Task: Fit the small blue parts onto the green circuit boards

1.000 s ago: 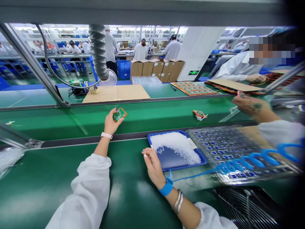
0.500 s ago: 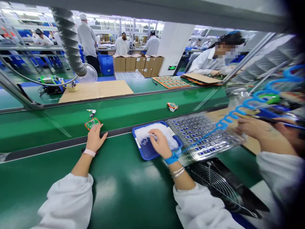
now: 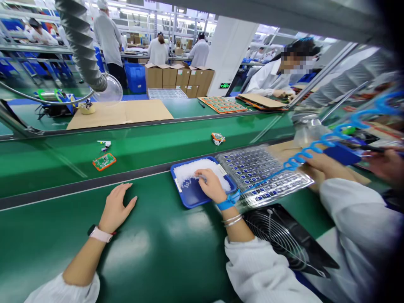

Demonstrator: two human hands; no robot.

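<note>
Reaching into the blue tray (image 3: pixel 189 198), the person's right hand (image 3: pixel 211 187) has its fingers curled down among the pile of tiny white parts (image 3: pixel 202 170). Looks like a pinch on one or a few of them, but the fingertips are buried, so I honestly can't tell if anything is actually held yet. The left hand (image 3: pixel 116 207) is flat on the green bench, fingers spread, holding nothing.

A small green circuit board (image 3: pixel 104 161) sits well apart from that left hand, up on the conveyor belt (image 3: pixel 176 143), with a little white scrap (image 3: pixel 104 144) just beyond it. Another small orange-edged board (image 3: pixel 217 137) is further along the belt. Right next to the blue tray, touching its right side, is a clear blister tray (image 3: pixel 271 176) full of little blue components, with a blue coiled wrist-strap cord (image 3: pixel 303 153) running across it from the blue band on the right wrist.

If I were doing it: those white bits are tiny and loose, so a light fingertip pinch off the edge of the pile would beat digging into the middle and scattering them. I'd also keep that cord from dragging over the blister tray.

A co-worker's sleeve (image 3: pixel 356 227) and hand (image 3: pixel 328 166) are busy at the right, separate from all this.
</note>
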